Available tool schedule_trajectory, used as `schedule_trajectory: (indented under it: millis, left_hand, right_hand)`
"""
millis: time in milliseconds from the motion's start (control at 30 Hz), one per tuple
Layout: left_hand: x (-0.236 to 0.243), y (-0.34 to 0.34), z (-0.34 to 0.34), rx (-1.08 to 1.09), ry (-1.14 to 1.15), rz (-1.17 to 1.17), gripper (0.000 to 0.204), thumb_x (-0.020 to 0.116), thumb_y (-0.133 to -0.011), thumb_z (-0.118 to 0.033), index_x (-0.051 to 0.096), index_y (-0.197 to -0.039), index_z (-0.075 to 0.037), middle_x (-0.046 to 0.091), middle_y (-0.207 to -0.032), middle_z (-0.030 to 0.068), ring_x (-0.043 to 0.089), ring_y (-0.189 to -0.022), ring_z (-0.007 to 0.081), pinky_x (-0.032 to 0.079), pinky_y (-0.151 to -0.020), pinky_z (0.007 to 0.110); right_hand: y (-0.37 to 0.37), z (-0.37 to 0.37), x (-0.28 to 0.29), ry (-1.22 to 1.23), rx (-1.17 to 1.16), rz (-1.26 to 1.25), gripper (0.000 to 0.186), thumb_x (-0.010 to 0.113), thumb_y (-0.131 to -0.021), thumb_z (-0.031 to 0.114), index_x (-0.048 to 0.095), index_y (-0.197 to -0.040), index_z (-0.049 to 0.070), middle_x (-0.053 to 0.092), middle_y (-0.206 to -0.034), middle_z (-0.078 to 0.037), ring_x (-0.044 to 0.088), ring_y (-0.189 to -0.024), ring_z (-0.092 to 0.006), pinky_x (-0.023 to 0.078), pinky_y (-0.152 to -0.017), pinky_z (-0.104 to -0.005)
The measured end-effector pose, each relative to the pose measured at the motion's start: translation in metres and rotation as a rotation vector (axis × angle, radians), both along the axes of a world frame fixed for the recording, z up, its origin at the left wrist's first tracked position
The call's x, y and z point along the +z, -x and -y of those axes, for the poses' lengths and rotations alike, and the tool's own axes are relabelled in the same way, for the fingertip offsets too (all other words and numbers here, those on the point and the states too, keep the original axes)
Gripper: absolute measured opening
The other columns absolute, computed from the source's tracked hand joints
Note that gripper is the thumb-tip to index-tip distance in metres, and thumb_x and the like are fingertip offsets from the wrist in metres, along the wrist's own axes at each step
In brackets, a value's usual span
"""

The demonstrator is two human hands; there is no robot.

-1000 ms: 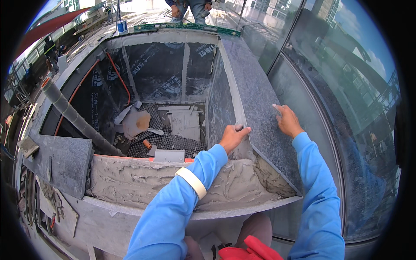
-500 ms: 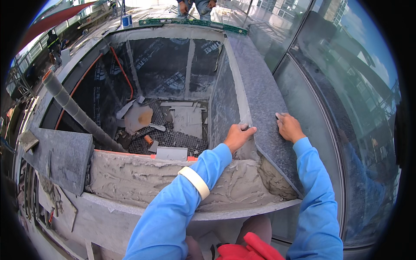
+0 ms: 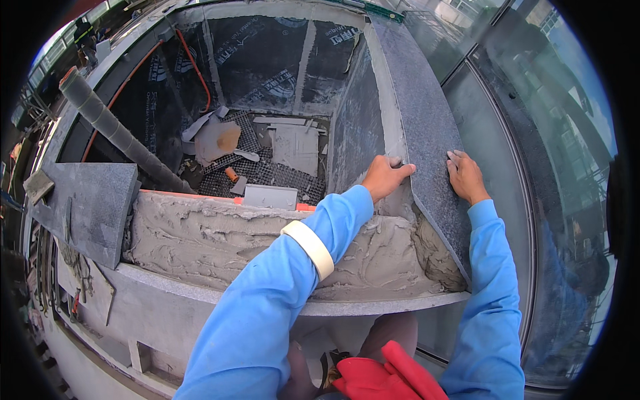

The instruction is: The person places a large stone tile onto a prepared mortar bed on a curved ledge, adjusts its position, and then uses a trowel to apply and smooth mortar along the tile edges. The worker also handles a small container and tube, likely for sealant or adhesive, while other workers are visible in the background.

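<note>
A long speckled grey stone slab (image 3: 427,110) lies along the top of the right-hand wall, its near end cut at a slant. My left hand (image 3: 389,179) is closed at the slab's inner edge, thumb against the edge and fingers curled, their tips partly hidden. Across from it, my right hand (image 3: 468,179) grips the outer edge beside the glass, with fingertips on the slab's top face. Rough wet mortar (image 3: 267,240) covers the near wall top and shows beneath the slab's near end.
A second stone slab (image 3: 90,213) rests at the left on the near wall, with a small block (image 3: 39,187) on it. The dark-lined pit holds debris and a leaning wrapped pipe (image 3: 120,130). Glass panels (image 3: 493,180) stand close on the right. A level (image 3: 373,8) lies at the far end.
My view has tilted down, so the person beyond the far wall is out of sight. Both hands stay at the slab's edges; the right hand's fingers are slightly more spread.
</note>
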State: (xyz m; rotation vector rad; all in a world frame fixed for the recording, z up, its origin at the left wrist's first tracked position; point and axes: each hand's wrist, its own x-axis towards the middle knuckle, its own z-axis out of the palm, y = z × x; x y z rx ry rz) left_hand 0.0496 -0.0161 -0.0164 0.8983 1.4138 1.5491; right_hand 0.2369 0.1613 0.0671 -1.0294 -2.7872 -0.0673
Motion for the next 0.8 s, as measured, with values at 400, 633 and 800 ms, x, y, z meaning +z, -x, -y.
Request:
schedule_trajectory:
  millis: [400,633,800]
  left_hand:
    - [0.002,0.0,0.003,-0.039,-0.016,0.035,0.05,0.073,-0.094,-0.029,0.069,-0.118,0.015,0.073,-0.11,0.0203,0.067,-0.103,0.0215,0.051,-0.092,0.036]
    - [0.002,-0.005,0.002,0.075,-0.061,0.032,0.045,0.073,-0.094,-0.03,0.072,-0.11,0.012,0.074,-0.103,0.0166,0.066,-0.097,0.0188,0.051,-0.086,0.036]
    - [0.003,0.0,0.004,-0.029,0.011,0.03,0.047,0.073,-0.094,-0.03,0.071,-0.116,0.012,0.074,-0.108,0.0183,0.067,-0.101,0.02,0.051,-0.089,0.035]
  right_hand:
    - [0.004,0.025,0.013,0.033,-0.05,-0.037,0.04,0.061,-0.1,0.025,0.066,-0.128,-0.004,0.057,-0.143,-0.024,0.054,-0.133,-0.0416,0.042,-0.113,-0.0474]
    - [0.011,0.063,0.01,0.067,0.027,0.012,0.046,0.058,-0.103,0.032,0.06,-0.139,0.003,0.053,-0.148,-0.023,0.052,-0.135,-0.0414,0.042,-0.112,-0.0515]
    - [0.006,0.076,0.008,0.064,0.065,0.009,0.047,0.055,-0.104,0.033,0.059,-0.14,0.002,0.051,-0.149,-0.024,0.051,-0.136,-0.0419,0.041,-0.112,-0.0517]
